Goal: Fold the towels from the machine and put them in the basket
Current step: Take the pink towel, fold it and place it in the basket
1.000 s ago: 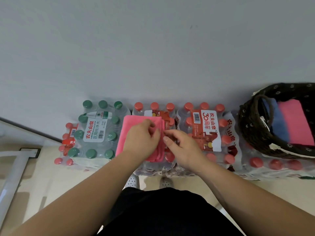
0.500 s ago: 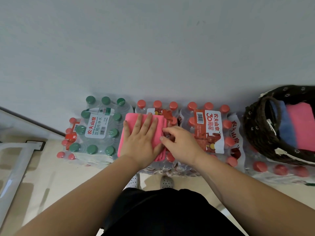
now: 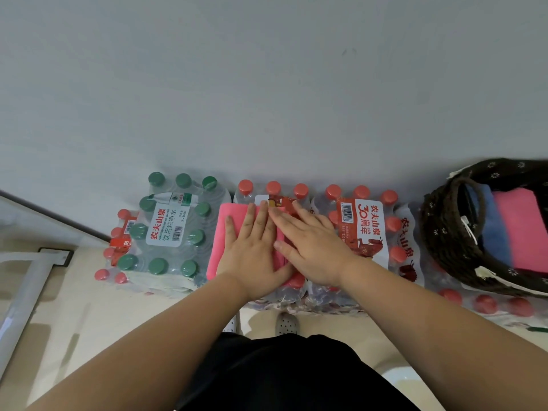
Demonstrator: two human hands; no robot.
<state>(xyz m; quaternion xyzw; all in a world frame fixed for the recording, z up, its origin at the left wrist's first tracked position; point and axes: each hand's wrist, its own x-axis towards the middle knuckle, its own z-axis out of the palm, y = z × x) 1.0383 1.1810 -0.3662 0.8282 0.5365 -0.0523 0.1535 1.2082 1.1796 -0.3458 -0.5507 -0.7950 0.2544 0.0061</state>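
Note:
A folded pink towel point(image 3: 221, 238) lies on top of a shrink-wrapped pack of red-capped water bottles point(image 3: 363, 229). My left hand point(image 3: 255, 250) presses flat on the towel with fingers straight and spread. My right hand point(image 3: 314, 247) lies flat beside it, fingers straight, covering the towel's right edge. Most of the towel is hidden under both hands. A dark woven basket point(image 3: 444, 232) stands at the right on another bottle pack, holding a folded blue towel point(image 3: 493, 232) and a folded pink towel point(image 3: 525, 232).
A pack of green-capped bottles point(image 3: 169, 229) sits left of the towel, against the grey wall. More red-capped bottles point(image 3: 118, 241) lie further left. A white metal frame point(image 3: 26, 280) stands on the beige floor at the left. My shoes show below the packs.
My hands went from pinching the towel's edge to lying flat on it. The right hand opened and slid onto the towel's right side; the view shifted slightly left.

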